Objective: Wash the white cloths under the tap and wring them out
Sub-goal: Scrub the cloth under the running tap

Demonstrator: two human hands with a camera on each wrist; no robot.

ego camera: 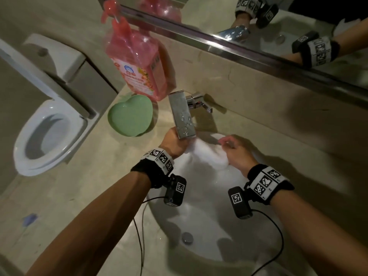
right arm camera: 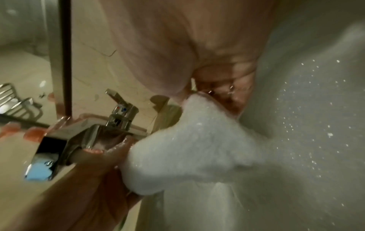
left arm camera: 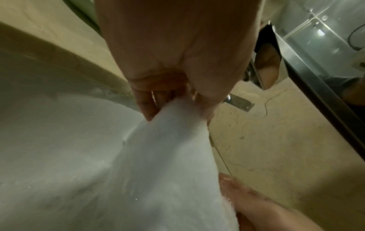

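Note:
A wet white cloth [ego camera: 207, 154] hangs stretched between both hands over the white sink basin [ego camera: 209, 222], just under the chrome tap spout [ego camera: 182, 114]. My left hand [ego camera: 175, 143] grips the cloth's left end, partly hidden behind the spout. In the left wrist view the fingers [left arm camera: 146, 103] curl round the cloth [left arm camera: 169, 148]. My right hand [ego camera: 237, 152] pinches the right end; the right wrist view shows the cloth [right arm camera: 189, 143] coming out of the curled fingers [right arm camera: 233, 96]. The tap lever [right arm camera: 116, 96] stands raised behind. Droplets speckle the basin wall [right arm camera: 308, 109].
A pink soap bottle [ego camera: 137, 60] and a green heart-shaped dish [ego camera: 130, 116] stand on the beige counter [ego camera: 83, 186] left of the tap. A mirror [ego camera: 258, 22] runs along the back wall. A toilet [ego camera: 45, 134] is at the far left. The drain plug [ego camera: 187, 237] sits in the basin.

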